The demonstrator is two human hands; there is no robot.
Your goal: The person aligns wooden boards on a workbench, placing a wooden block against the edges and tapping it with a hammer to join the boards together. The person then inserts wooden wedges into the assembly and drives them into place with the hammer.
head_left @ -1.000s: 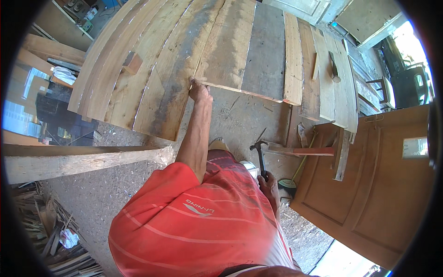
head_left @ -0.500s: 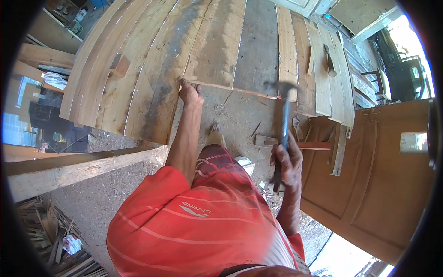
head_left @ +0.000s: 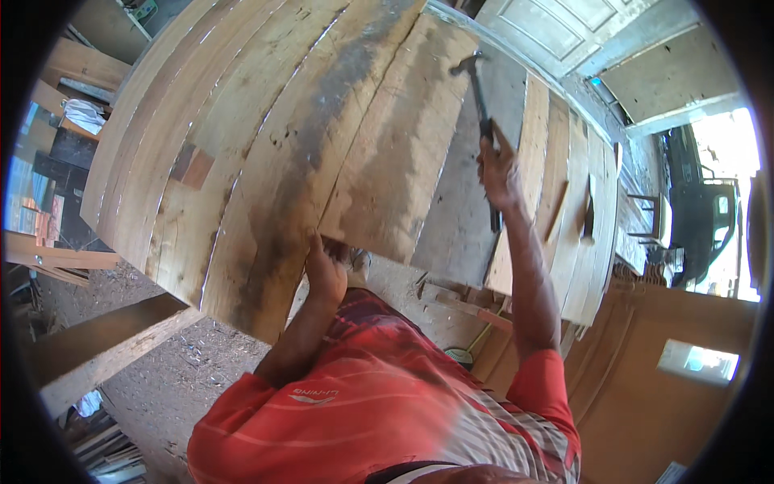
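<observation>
In my right hand (head_left: 501, 171) is a claw hammer (head_left: 477, 93), gripped by its dark handle. Its head points away from me, over the dark grey board (head_left: 468, 153). Long wooden boards (head_left: 282, 185) lie side by side as a wide panel, their ends uneven toward me. At the corner where one board ends short, my left hand (head_left: 326, 274) is closed on the board edge, thumb near the top face and fingers partly hidden at the end. A small reddish-brown wood block (head_left: 192, 165) rests on the left boards. Farther right lie a thin wood strip (head_left: 558, 211) and a dark-handled tool (head_left: 588, 208).
A thick timber beam (head_left: 113, 347) sticks out at the lower left above the littered floor. Brown panelled doors (head_left: 637, 355) stand on the right. Scrap wood (head_left: 109, 452) is piled at the lower left, and a pale door (head_left: 564, 32) stands at the back.
My right hand has carried the hammer forward and up over the boards. My left hand remains at the board corner. The view has shifted, with my body closer to the panel.
</observation>
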